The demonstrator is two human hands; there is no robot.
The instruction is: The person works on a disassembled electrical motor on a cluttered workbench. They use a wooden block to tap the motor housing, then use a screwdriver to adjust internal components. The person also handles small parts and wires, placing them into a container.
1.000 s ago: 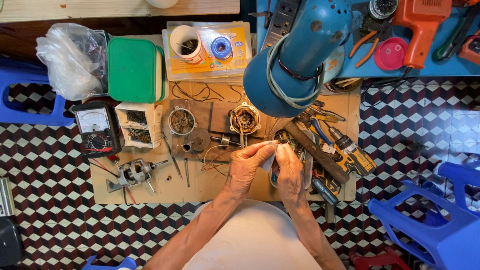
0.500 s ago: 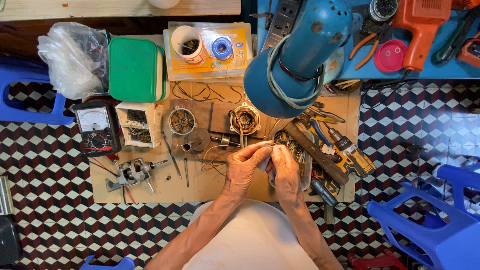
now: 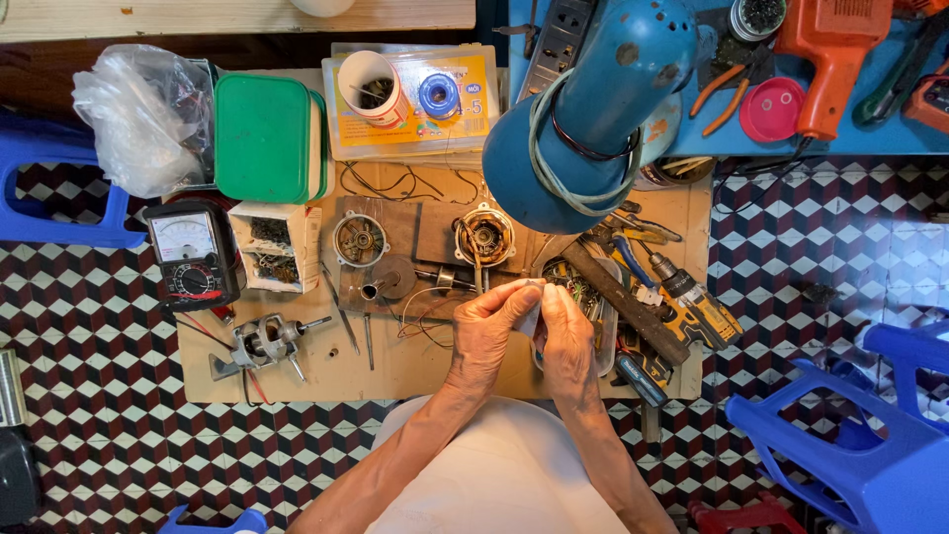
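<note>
My left hand (image 3: 486,334) and my right hand (image 3: 567,341) meet over the front middle of a wooden work board (image 3: 435,361). Between their fingertips they pinch a small pale strip (image 3: 531,314), mostly hidden by the fingers. Just beyond the hands lies a copper-wound motor stator (image 3: 484,237) with thin red and pale wires (image 3: 420,316) trailing toward my left hand. A round motor end cap (image 3: 359,238) and a small rotor part (image 3: 384,283) rest to the left of it.
A blue desk lamp (image 3: 583,129) hangs over the board's back right. An analog multimeter (image 3: 190,255), a green box (image 3: 262,136), a plastic bag (image 3: 138,114) and a metal motor part (image 3: 262,341) sit left. Cordless drill (image 3: 692,297), pliers and blue plastic stools (image 3: 850,435) lie right.
Both hands have stayed together over the board; the fingers shifted slightly around the small pale strip. Nothing else moved.
</note>
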